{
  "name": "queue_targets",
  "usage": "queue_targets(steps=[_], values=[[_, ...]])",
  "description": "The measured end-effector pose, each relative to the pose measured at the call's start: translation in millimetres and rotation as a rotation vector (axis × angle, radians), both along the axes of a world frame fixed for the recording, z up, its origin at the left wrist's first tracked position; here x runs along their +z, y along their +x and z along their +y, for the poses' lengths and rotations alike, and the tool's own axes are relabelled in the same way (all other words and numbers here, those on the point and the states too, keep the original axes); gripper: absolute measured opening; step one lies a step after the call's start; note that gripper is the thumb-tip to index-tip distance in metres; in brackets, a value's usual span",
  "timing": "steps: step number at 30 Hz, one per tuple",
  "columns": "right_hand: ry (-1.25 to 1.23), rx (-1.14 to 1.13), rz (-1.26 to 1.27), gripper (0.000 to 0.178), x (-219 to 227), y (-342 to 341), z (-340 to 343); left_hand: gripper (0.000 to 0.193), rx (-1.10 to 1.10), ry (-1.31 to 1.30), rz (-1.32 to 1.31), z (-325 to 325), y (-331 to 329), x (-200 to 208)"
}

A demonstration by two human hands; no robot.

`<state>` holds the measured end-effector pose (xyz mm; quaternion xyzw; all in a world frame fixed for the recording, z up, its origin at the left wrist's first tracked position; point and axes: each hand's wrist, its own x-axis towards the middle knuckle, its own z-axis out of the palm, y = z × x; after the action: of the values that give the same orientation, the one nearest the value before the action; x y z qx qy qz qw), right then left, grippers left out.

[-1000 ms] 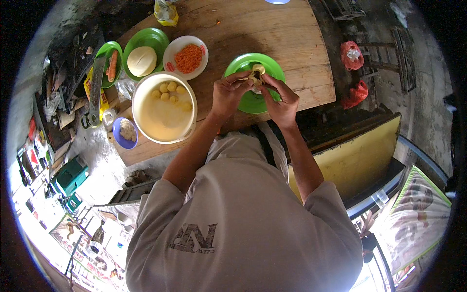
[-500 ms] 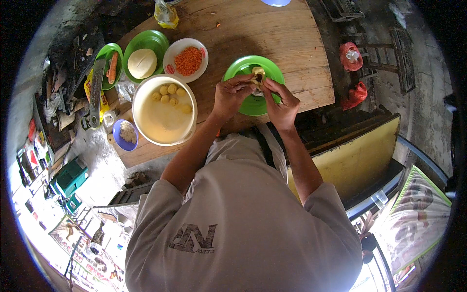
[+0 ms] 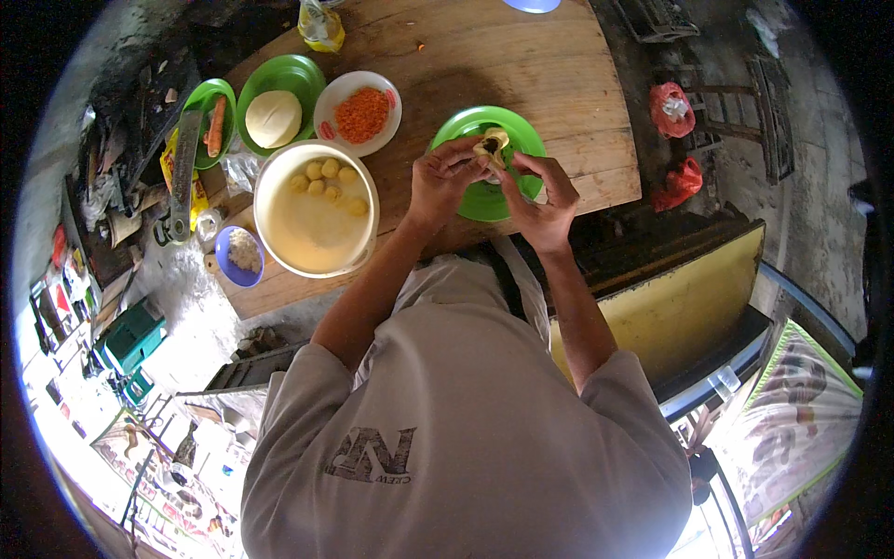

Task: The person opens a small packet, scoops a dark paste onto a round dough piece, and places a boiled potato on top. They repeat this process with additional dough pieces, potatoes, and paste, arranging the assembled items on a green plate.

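Head view: both hands' fingers [image 3: 484, 168] pinch what looks like a dough wrapper [image 3: 492, 143] over green plate [image 3: 521, 130].

The left hand [image 3: 445, 179] and right hand [image 3: 540, 196] are covering most of the pale dough piece [image 3: 491, 143] pinched between their fingertips, so its full shape is staying out of sight, and the dark speck at its top is too small to identify. Both hands are also hiding the near half of the green plate [image 3: 517, 130]. A pale blue round object [image 3: 532, 5] is being cut off by the top edge. The yellow packet [image 3: 321, 25] is running partly out of the picture there too. The contents of the small blue bowl [image 3: 240, 255] are too small to tell.
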<state>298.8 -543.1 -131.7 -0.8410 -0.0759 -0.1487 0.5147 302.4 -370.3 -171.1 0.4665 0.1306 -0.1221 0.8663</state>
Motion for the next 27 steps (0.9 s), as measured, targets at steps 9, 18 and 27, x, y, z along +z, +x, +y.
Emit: queue_targets(steps=[9, 18, 27], values=[[-0.080, 0.066, -0.062, 0.027, -4, -6, 6, 0.030, -0.006, 0.023, -0.008, 2, -3, 1], [-0.036, 0.069, -0.051, 0.022, 1, -10, 4, 0.030, -0.037, 0.030, -0.067, 3, -7, 5], [0.209, 0.161, 0.209, 0.028, -3, 4, -6, 0.032, -0.073, 0.071, -0.008, 4, -13, 10]])
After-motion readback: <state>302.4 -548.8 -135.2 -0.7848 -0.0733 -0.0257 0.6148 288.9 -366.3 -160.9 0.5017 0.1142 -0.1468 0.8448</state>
